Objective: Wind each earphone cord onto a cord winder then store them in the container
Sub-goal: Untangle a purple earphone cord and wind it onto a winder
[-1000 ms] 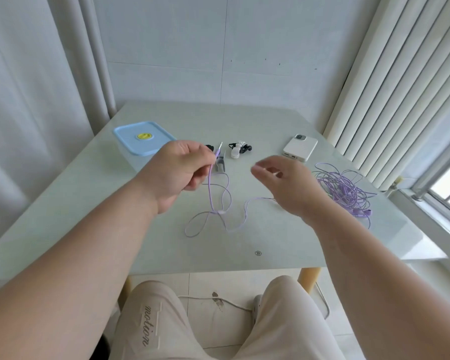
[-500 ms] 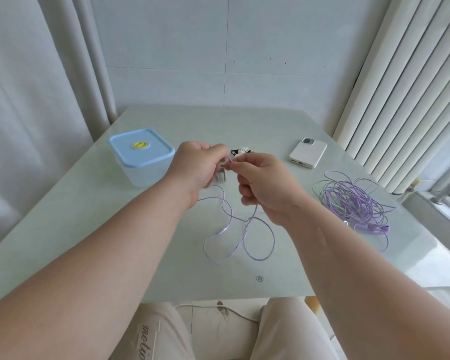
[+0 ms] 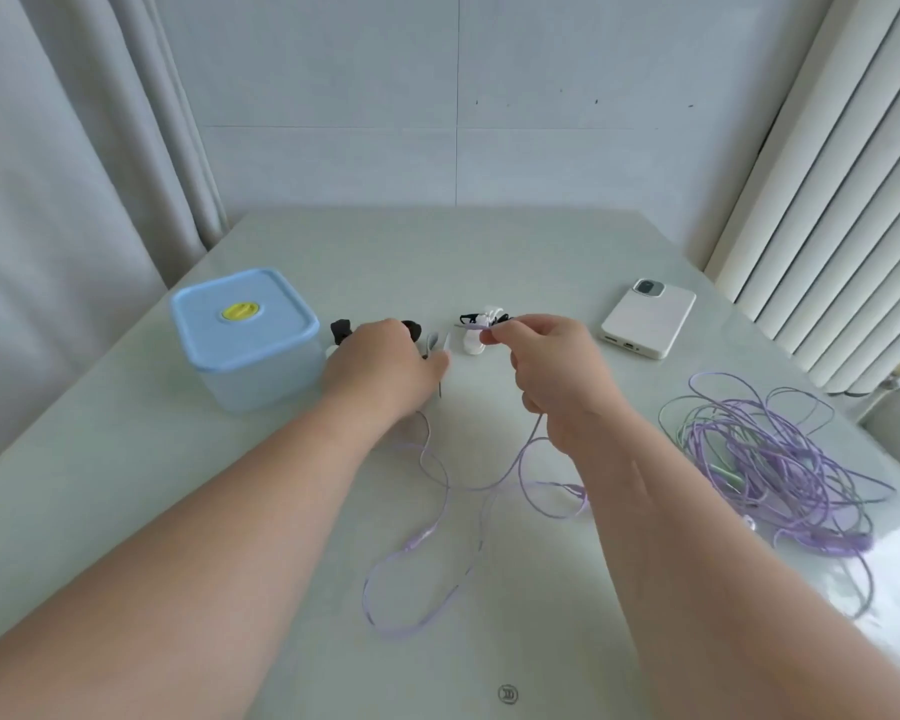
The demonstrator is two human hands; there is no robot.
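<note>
Now to wind the purple cord [image 3: 440,517]
Right hand [image 3: 552,371] pinches its end; left hand [image 3: 380,368] curls by the winders [image 3: 473,347], grip hidden. Keep the cord tight

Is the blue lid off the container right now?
No, the blue lid sits closed on top of the container, covering its whole opening.
</note>
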